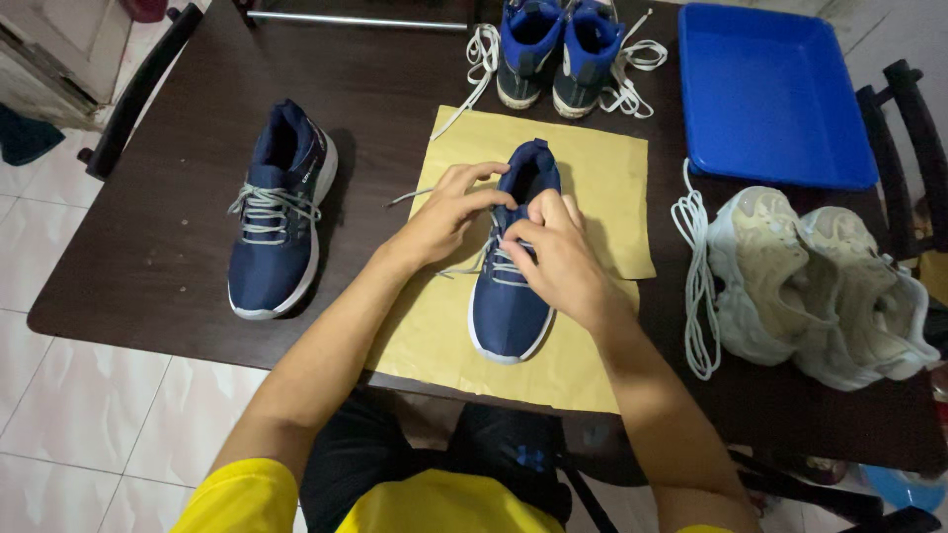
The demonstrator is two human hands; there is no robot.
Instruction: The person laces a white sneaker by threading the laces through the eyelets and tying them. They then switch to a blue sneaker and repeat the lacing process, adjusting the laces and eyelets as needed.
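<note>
**Mid-lacing on the navy sneaker, a few things that could bite**

The navy blue mesh sneaker with a white sole (pixel 511 296) sits toe toward the person on a sheet of tan kraft paper (pixel 583 168), roughly mid-table. Left hand (pixel 444 219) has its fingers curled near the collar, pinched on the loose grey lace end (pixel 410 196). Right hand (pixel 558 259) is bunched over the eyelets, fingertips together on a lace strand.

Risk as I see it: pull one side harder and the ends come out uneven, or the lace pops out of an eyelet. The paper could also slide on the dark wooden table (pixel 168 227). The already laced matching navy sneaker (pixel 276 222) sits off to the left, the loose white lace (pixel 696 286) well to the right.
</note>
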